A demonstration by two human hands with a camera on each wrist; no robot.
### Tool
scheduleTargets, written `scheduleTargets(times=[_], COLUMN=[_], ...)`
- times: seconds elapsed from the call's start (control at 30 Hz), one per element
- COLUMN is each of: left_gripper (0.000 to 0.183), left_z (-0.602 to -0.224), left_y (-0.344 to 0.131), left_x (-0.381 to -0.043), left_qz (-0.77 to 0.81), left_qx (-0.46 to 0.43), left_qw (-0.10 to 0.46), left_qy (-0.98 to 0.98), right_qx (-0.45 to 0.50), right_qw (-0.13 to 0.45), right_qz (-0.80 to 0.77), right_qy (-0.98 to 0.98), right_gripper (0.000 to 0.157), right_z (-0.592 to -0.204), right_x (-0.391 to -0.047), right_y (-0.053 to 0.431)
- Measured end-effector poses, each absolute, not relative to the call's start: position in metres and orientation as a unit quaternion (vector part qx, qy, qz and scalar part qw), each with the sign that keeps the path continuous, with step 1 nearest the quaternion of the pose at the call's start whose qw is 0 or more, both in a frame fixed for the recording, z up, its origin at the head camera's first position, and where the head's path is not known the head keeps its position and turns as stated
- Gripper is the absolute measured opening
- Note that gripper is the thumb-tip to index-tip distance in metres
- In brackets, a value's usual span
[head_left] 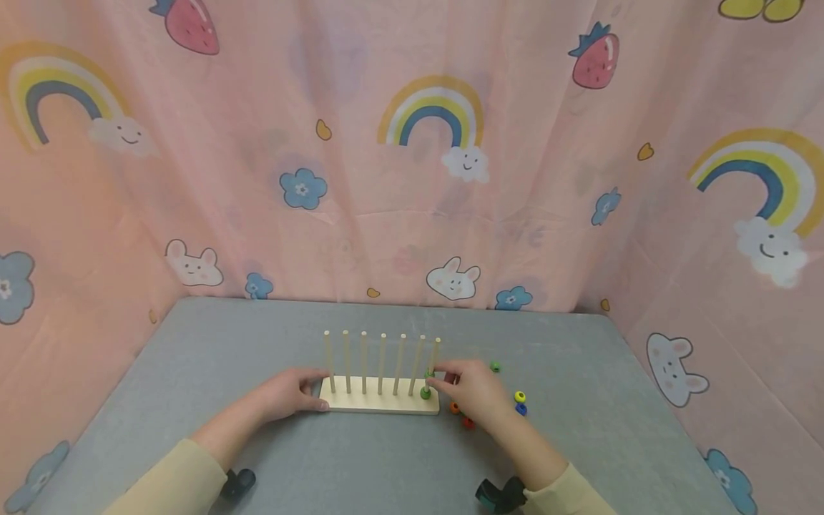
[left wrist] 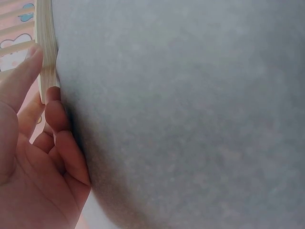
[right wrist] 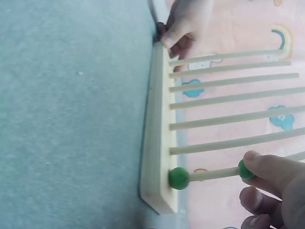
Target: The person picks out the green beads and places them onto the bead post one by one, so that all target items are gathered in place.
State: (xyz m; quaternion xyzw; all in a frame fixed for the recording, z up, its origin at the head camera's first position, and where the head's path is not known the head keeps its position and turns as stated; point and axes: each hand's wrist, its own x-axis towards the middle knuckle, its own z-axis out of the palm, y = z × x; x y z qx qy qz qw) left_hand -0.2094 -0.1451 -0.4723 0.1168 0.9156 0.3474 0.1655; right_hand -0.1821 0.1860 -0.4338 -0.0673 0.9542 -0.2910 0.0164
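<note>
A pale wooden peg board (head_left: pixel 380 405) with a row of several upright pegs stands on the grey table. At its left end, my left hand (head_left: pixel 286 393) grips the base between thumb and fingers; the left wrist view shows the thumb against the wood (left wrist: pixel 46 52). My right hand (head_left: pixel 478 392) is at the rightmost peg. In the right wrist view its thumb and finger pinch a green bead (right wrist: pixel 245 170) partway along that peg. Another green bead (right wrist: pixel 179 178) sits at the bottom of the same peg, against the base. The other pegs carry no beads.
Loose beads lie right of the board: green (head_left: pixel 495 367), yellow (head_left: pixel 520 396), blue (head_left: pixel 521 409), orange (head_left: pixel 454 408) and red (head_left: pixel 468 423), the last two partly behind the right hand. A pink patterned curtain (head_left: pixel 360 236) surrounds the table's back and sides.
</note>
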Motion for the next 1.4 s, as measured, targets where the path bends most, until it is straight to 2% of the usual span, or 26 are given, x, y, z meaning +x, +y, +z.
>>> scheduleTargets(times=[0.23,0.53,0.97,1.4], left_gripper=[0.062,0.061,0.062,0.059], left_z=[-0.470,-0.475,-0.474,-0.474], left_y=[-0.146,-0.146,-0.146,-0.145], left_x=[-0.208,-0.210,-0.210,-0.210], left_qz=[0.344,0.343,0.344,0.344], left_qx=[0.121,0.115,0.107,0.102], left_qw=[0.168,0.163,0.168,0.164], left_qy=[0.916,0.918,0.918,0.919], right_qx=[-0.088,-0.109,-0.089,-0.058], right_qw=[0.048,0.039,0.076,0.045], right_qz=[-0.274,-0.256,-0.285,-0.266], right_qy=[0.956,0.960,0.951,0.961], right_gripper=[0.021,0.019,0.027,0.026], right_z=[-0.450,-0.464,-0.456,-0.437], right_x=[-0.186,-0.188,-0.190,-0.199], right_y=[0.186,0.187,0.192,0.235])
